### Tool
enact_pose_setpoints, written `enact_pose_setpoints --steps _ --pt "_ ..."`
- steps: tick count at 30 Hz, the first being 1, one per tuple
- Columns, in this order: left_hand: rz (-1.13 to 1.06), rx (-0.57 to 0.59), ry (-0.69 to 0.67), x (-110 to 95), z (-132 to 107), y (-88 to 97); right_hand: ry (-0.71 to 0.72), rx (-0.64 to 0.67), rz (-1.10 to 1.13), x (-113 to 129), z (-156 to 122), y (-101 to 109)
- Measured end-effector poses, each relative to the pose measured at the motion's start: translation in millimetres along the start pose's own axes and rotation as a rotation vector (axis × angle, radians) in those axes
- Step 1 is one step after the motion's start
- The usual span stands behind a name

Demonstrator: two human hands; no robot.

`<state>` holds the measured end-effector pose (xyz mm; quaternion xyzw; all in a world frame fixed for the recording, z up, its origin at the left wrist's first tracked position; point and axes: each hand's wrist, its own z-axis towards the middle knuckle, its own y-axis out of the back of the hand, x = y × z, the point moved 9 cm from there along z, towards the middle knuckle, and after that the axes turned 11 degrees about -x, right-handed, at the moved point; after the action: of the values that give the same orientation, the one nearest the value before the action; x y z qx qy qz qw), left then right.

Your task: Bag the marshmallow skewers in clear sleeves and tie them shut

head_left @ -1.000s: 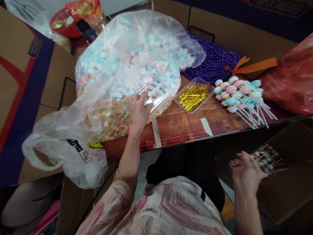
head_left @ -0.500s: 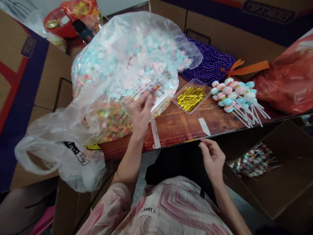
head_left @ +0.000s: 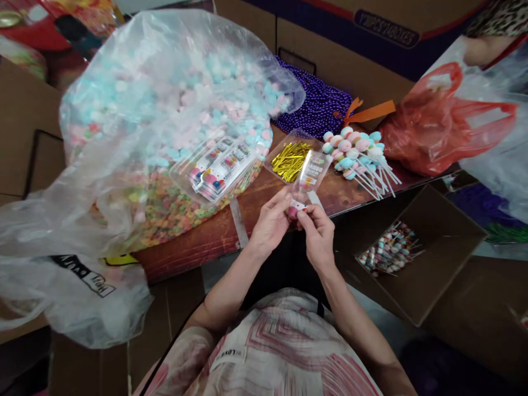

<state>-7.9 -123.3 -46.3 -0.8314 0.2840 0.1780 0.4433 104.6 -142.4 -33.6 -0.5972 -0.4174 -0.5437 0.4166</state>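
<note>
My left hand (head_left: 273,221) and my right hand (head_left: 320,235) pinch the lower end of a small printed clear plastic bag (head_left: 311,171) between them, above the table's front edge. The bag looks flat and points away from me. Just behind it lies a clear tray (head_left: 271,160) of gold twist ties (head_left: 292,158). Left of my hands, a clear tray (head_left: 178,171) with a stack of printed bags (head_left: 223,168) rests against a big clear sack of pastel candies (head_left: 173,104). To the right, marshmallow sticks (head_left: 355,151) lie piled with white sticks toward me.
Purple bead strings (head_left: 315,99) with an orange ribbon (head_left: 369,114) lie behind the trays. A red plastic bag (head_left: 437,129) stands at right. Below the table's right side, an open carton (head_left: 437,264) holds wrapped candy sticks (head_left: 390,250). Another person's arm (head_left: 487,49) shows top right.
My left hand has left the tray of printed bags with one bag and come right to meet my right hand, which now grips the bag too. The view has shifted right.
</note>
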Motion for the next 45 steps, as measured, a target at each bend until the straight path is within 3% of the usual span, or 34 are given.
enact_pose_setpoints --steps 5,8,10,13,22,30,38,41,43,45 --pt "0.196 0.114 0.149 9 3 1.9 -0.027 0.221 -0.112 10 10 12" --pt "0.262 0.145 0.144 17 2 1.7 -0.056 0.328 -0.208 11 15 15" --pt "0.283 0.115 0.055 15 3 3.4 -0.070 0.305 -0.203 10 18 20" --pt "0.253 0.010 -0.067 10 4 8.5 -0.056 0.171 -0.112 10 19 25" --pt "0.090 -0.143 -0.218 8 -6 3.6 0.040 -0.118 0.014 0 6 20" --pt "0.005 -0.208 -0.128 3 -1 21.7 0.113 -0.009 -0.164 12 15 14" --pt "-0.069 -0.322 -0.266 -8 -2 33.8 0.071 -0.065 -0.159 2 23 14" --pt "-0.078 -0.300 -0.248 -12 0 34.4 0.084 0.009 -0.200 3 27 7" --pt "-0.091 -0.322 -0.253 -19 3 38.3 0.164 0.082 -0.314 11 32 0" --pt "-0.109 -0.363 -0.276 -27 7 42.8 0.337 0.129 -0.499 30 39 -8"
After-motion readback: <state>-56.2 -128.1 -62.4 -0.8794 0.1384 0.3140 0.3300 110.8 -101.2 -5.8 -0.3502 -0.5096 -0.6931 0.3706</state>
